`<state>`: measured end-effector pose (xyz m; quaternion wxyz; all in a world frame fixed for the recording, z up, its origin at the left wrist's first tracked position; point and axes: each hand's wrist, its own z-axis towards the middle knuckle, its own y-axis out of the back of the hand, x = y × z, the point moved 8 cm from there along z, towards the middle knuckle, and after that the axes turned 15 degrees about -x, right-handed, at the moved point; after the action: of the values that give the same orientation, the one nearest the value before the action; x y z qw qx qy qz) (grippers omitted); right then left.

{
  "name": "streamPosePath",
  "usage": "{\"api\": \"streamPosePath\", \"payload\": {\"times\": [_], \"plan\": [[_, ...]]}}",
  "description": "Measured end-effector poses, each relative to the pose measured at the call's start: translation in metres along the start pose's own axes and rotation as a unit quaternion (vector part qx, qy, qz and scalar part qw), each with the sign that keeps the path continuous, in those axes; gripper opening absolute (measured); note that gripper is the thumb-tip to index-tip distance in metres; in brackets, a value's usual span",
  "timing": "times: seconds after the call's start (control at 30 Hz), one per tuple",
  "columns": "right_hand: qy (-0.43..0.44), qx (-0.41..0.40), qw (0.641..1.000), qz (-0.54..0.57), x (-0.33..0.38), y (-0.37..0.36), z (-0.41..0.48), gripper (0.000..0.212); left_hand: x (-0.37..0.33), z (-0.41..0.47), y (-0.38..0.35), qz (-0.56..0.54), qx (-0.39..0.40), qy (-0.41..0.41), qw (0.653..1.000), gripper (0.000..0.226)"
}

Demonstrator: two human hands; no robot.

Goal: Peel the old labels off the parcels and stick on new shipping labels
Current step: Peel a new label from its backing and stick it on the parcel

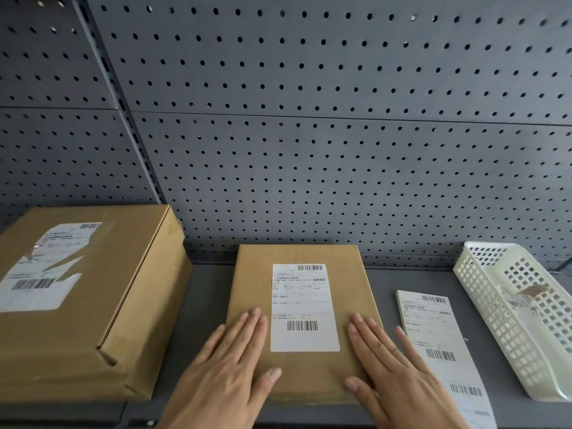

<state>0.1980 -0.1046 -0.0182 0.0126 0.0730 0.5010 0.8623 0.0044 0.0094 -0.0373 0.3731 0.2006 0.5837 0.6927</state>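
Head view, from left to right: a big box (123,305) stands at the left end of the grey shelf (207,320), its top carrying a torn label (40,274) with strips ripped away and brown card showing through. Just right of it, apart from it, a flat parcel (253,274) lies in the middle of the shelf, close to the pegboard (309,150) behind. A whole white label (305,308) with barcodes at its top and bottom sits smooth on the parcel's upper face.

The left hand (226,366) lies palm down on the parcel's near left part. Its fingers (250,326) are straight and held close together, tips just left of the label, thumb stretched out to the right on the card below the label. The little finger lies at the parcel's left edge.

The right hand (393,373) mirrors it on the near right part, also flat. Its fingers (362,329) are straight, tips just right of the label, thumb pointing left across the card; the little finger is spread away towards the parcel's right edge. Neither hand grips anything.

Right of the parcel a strip of label sheets (433,329) lies on the shelf, running towards the camera, partly under the right wrist. At the far right a white basket (483,320) holds a crumpled scrap (534,294).
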Motion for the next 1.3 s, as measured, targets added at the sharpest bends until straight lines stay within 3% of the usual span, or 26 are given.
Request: {"api": "streamPosePath", "payload": {"times": [0.07,0.13,0.23,0.3,0.37,0.43,0.5,0.57,0.87,1.0,1.1,1.3], "plan": [[-0.026,0.036,0.999,0.024,-0.002,-0.003,-0.002,0.074,0.011,-0.002,0.002,-0.028,0.042,0.05,0.997,0.091],[-0.106,0.052,0.988,0.097,-0.01,-0.003,-0.001,0.086,0.022,0.002,0.015,-0.105,-0.022,0.12,0.987,0.116],[-0.317,0.04,0.922,0.22,-0.03,0.004,-0.001,0.122,0.035,-0.007,0.016,-0.279,-0.053,0.295,0.913,0.134],[-0.387,0.055,0.881,0.269,-0.036,-0.006,-0.007,0.122,0.036,-0.017,0.001,-0.373,-0.048,0.37,0.85,0.148],[-0.426,0.086,0.856,0.281,-0.038,-0.02,-0.012,0.118,0.031,-0.021,-0.008,-0.412,-0.037,0.401,0.817,0.14],[-0.446,0.096,0.841,0.289,-0.04,-0.029,-0.017,0.118,0.03,-0.02,-0.011,-0.431,-0.053,0.411,0.801,0.109],[-0.457,0.097,0.827,0.313,-0.042,-0.034,-0.019,0.131,0.028,-0.019,-0.011,-0.44,-0.061,0.409,0.797,0.081],[-0.457,0.093,0.82,0.333,-0.043,-0.037,-0.019,0.143,0.028,-0.021,-0.01,-0.45,-0.062,0.422,0.785,0.068],[-0.434,0.061,0.817,0.376,-0.045,-0.031,-0.02,0.105,0.011,-0.029,0.004,-0.451,-0.099,0.449,0.765,0.068],[-0.418,0.037,0.817,0.396,-0.042,-0.014,-0.025,0.106,0.003,-0.036,0.016,-0.466,-0.116,0.443,0.757,0.078],[-0.424,0.012,0.812,0.401,-0.04,0.006,-0.035,0.106,-0.009,-0.037,0.027,-0.466,-0.12,0.416,0.772,0.086],[-0.454,-0.05,0.804,0.381,-0.034,0.05,-0.074,0.104,-0.039,-0.036,0.046,-0.5,-0.104,0.337,0.791,0.062]]}}
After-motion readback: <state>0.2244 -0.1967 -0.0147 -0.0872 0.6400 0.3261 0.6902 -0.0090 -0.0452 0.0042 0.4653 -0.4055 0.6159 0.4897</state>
